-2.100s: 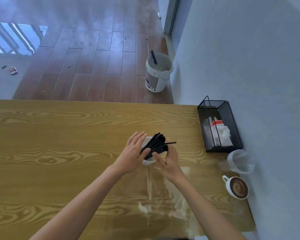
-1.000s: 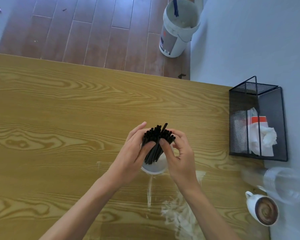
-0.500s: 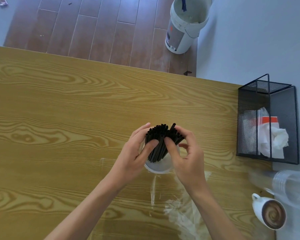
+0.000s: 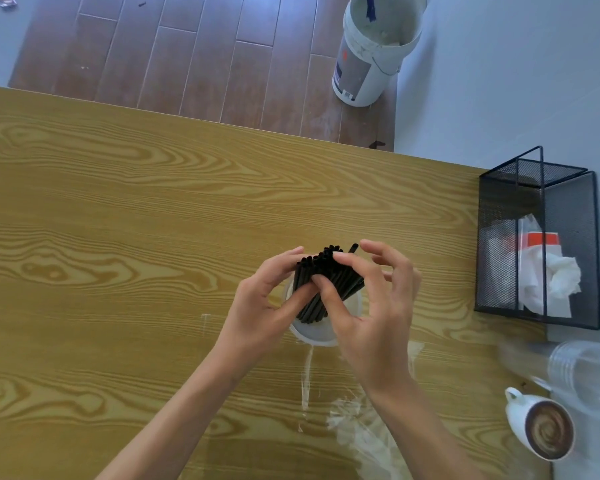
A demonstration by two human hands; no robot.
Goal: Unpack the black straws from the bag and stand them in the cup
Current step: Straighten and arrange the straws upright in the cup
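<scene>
**Straws in cup, both hands on the bundle**

- Clear plastic bag: crumpled flat on the wooden table, nearest the viewer.
- Coffee mug: white, full, at the table's near right corner; a clear plastic cup just behind it (blurred).
- Left hand: thumb and fingers closed against the left side of the black straws.
- Right hand: thumb and forefinger pinching the bundle, other fingers spread loose.
- Black straws: standing, leaning, in the white cup at mid-table.
- Black mesh holder: right edge, holding white tissue.
- White bucket: on the floor beyond.
</scene>
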